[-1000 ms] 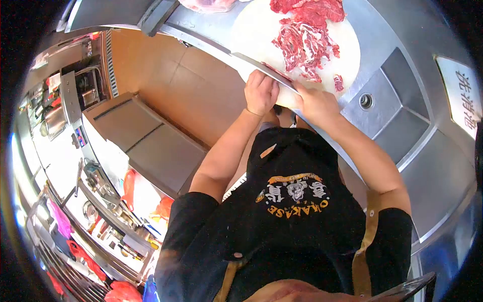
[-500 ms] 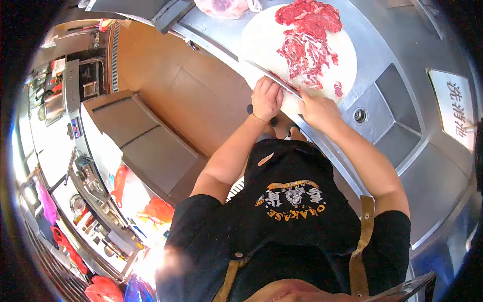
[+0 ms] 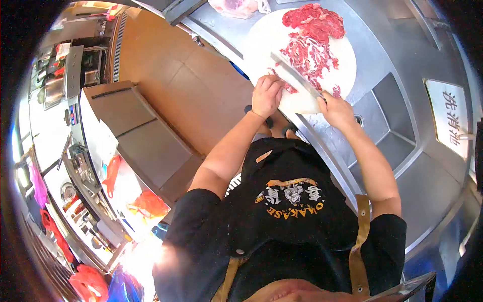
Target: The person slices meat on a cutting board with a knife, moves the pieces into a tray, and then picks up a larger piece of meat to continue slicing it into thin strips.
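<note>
My right hand [image 3: 337, 108] is closed round the handle of a long knife [image 3: 296, 74], whose blade slants up and left over a round white cutting board [image 3: 261, 43]. Small red meat pieces [image 3: 290, 88] lie between the blade and my left hand. At the board's near left edge my left hand [image 3: 266, 94] has its fingers bent and close together; what they press on is too small to make out. Sliced marbled meat [image 3: 312, 55] and a larger heap of red meat [image 3: 317, 21] lie beyond the knife.
Bagged meat [image 3: 234, 6] lies at the top of the steel counter [image 3: 370, 45]. A sink basin [image 3: 380, 121] is right of the board. A steel cabinet [image 3: 146, 136] stands at left, with orange-red bags [image 3: 149, 204] near it.
The knife has moved up and right, away from my left hand, uncovering small meat pieces. My right hand has shifted slightly right. The camera view has shifted a little.
</note>
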A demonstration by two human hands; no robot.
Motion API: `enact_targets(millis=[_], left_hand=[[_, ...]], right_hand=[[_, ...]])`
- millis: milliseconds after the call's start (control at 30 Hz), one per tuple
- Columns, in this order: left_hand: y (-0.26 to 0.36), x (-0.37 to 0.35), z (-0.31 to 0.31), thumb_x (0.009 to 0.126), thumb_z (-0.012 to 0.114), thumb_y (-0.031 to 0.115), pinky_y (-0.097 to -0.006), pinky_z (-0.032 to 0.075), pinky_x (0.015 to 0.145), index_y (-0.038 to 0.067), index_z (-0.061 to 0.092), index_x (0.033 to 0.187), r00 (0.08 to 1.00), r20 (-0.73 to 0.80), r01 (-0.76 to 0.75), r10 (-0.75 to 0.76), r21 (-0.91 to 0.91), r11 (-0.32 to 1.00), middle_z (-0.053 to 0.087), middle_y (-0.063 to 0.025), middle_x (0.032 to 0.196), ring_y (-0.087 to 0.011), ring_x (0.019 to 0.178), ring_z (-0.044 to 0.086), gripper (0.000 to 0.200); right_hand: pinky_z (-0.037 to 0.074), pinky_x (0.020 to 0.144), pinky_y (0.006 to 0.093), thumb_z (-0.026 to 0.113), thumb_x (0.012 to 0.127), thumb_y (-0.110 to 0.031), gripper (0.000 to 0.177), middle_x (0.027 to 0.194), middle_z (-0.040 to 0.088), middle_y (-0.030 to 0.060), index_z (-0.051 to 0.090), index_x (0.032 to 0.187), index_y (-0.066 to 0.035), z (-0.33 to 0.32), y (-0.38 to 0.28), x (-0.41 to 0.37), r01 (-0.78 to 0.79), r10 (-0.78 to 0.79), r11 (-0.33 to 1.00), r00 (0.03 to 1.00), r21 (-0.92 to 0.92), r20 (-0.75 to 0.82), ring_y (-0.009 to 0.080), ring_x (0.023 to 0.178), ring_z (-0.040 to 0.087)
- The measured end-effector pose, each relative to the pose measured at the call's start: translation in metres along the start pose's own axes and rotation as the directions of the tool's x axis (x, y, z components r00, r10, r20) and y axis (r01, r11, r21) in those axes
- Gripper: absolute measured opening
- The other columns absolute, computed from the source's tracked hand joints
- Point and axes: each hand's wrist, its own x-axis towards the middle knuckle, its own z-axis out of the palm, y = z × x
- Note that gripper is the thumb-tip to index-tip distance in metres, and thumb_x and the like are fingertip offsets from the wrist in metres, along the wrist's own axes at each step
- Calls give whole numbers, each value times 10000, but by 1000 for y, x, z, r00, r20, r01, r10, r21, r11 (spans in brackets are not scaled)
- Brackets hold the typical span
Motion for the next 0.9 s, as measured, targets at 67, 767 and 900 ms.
enact_targets(millis=[67, 767, 900], left_hand=[[0, -1, 1, 825, 768, 65, -421, 552, 916, 111, 721, 1020, 1000, -6, 6, -6, 18, 1000, 664, -66, 1110, -319, 1080, 625, 206], [-7, 1, -6, 831, 742, 23, -429, 537, 934, 66, 701, 1011, 1000, -1, 25, -25, -82, 996, 663, -108, 1115, -344, 1080, 620, 189], [-11, 3, -6, 834, 749, 30, -429, 536, 933, 65, 704, 1021, 1000, 12, 0, 1, -76, 997, 661, -111, 1107, -341, 1069, 621, 196]], right_hand=[[552, 779, 566, 520, 1046, -396, 377, 919, 745, 220, 630, 1290, -130, 5, -10, 5, -11, 13, 998, 999, 66, -34, 451, 883, 719], [562, 883, 433, 642, 1027, -260, 552, 1245, 712, 212, 498, 1553, -169, 35, 41, -75, -58, -103, 697, 978, 715, 180, 299, 999, 738], [572, 818, 385, 625, 1044, -280, 466, 1099, 723, 191, 574, 1479, -122, 42, 34, -80, -81, -1, 745, 992, 662, 124, 226, 840, 707]])
